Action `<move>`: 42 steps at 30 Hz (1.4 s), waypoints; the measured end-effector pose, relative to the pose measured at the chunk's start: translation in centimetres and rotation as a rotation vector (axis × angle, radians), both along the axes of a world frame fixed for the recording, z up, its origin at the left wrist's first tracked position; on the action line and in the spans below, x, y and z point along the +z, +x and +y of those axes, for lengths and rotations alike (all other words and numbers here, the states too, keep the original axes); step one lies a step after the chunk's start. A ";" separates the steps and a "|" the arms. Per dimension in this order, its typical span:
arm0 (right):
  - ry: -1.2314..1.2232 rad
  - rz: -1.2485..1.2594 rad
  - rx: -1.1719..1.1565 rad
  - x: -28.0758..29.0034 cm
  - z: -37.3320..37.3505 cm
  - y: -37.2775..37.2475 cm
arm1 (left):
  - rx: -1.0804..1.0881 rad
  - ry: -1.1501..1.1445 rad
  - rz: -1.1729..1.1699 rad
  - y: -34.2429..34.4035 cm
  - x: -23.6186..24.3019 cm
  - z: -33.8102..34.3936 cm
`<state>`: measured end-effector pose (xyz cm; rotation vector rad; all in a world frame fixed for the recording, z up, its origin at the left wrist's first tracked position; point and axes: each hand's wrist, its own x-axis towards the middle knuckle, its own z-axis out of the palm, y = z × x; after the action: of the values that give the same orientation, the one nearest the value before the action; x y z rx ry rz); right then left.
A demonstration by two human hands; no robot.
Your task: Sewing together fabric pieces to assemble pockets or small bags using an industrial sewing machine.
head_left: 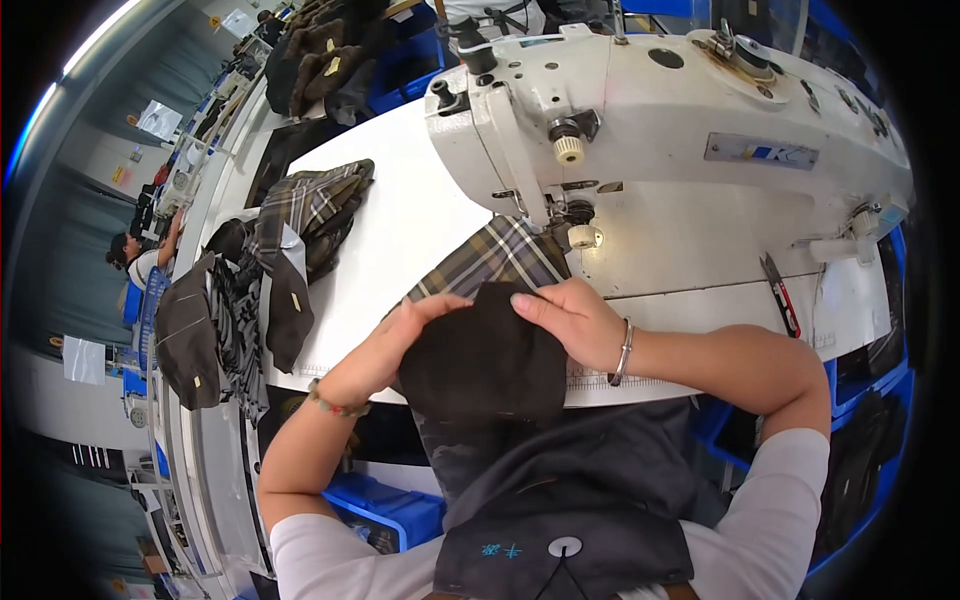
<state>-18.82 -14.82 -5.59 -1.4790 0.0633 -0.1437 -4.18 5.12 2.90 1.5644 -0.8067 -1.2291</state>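
Observation:
A piece of dark brown-black cloth (480, 365) is stretched between my hands at the table's front edge. My left hand (405, 335) grips its left side, with part of the fingers hidden behind or along the cloth. At the upper right corner, my right hand (578, 318) pinches it, thumb on top. Plaid fabric (490, 255) in olive, grey and white lies just beyond, running up to the needle area of a white sewing machine (640, 110). The lower part of the plaid fabric is covered by the dark cloth, so I cannot tell whether the two are joined.
Red-and-black thread snips (780, 295) lie right of the machine bed. Plaid and dark garment pieces (310, 220) are heaped at the table's left, some hanging over its edge. A blue bin (390, 505) stands below on the left. Another person (140, 260) sits far left.

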 end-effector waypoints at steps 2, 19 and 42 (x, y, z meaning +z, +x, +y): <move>0.064 0.015 -0.049 0.3 0.3 0.0 | -0.068 0.012 -0.122 -1.1 1.3 0.6; -0.364 0.362 0.065 2.8 -4.0 1.7 | -0.145 -0.364 -0.753 6.8 -3.0 -11.3; 0.061 0.303 0.186 3.2 -1.9 0.1 | 0.031 -0.302 -0.984 -0.2 -2.0 -0.8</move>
<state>-18.69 -16.69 -2.41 -1.4276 0.1728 0.2327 -4.40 4.30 0.94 1.8821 -1.4830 -0.2106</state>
